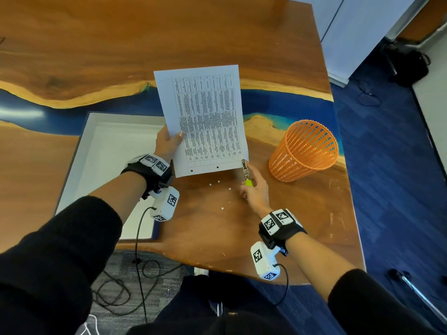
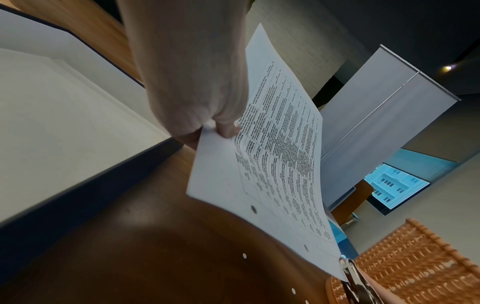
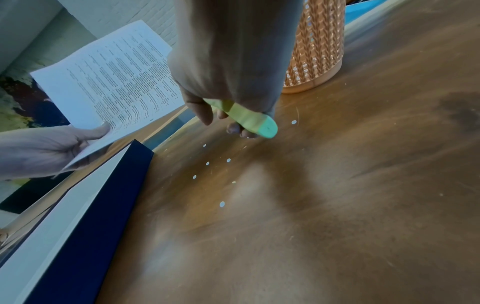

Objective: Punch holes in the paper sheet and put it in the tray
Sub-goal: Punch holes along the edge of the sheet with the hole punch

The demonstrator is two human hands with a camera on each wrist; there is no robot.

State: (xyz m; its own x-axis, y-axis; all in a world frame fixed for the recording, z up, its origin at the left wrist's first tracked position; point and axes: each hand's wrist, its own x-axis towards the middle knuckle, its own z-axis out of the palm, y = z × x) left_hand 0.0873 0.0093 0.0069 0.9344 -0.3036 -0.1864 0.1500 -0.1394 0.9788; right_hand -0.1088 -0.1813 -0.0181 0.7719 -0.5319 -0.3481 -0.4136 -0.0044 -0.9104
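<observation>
My left hand [image 1: 169, 141] pinches the left edge of a printed paper sheet [image 1: 205, 117], thumb on top, and holds it tilted above the table. Two punched holes show along its near edge [image 2: 253, 209]. My right hand [image 1: 254, 187] grips a metal hole punch [image 1: 245, 169] with green handles [image 3: 246, 118]. The punch head sits at the sheet's near right corner [image 2: 348, 267]. The white tray [image 1: 79, 165] with dark blue sides lies to the left, under my left wrist.
An orange mesh basket [image 1: 306, 151] stands upright just right of the punch. Several small white paper dots [image 1: 219, 182] lie on the wood table [image 1: 217, 238] below the sheet. The table's near edge runs beneath my forearms.
</observation>
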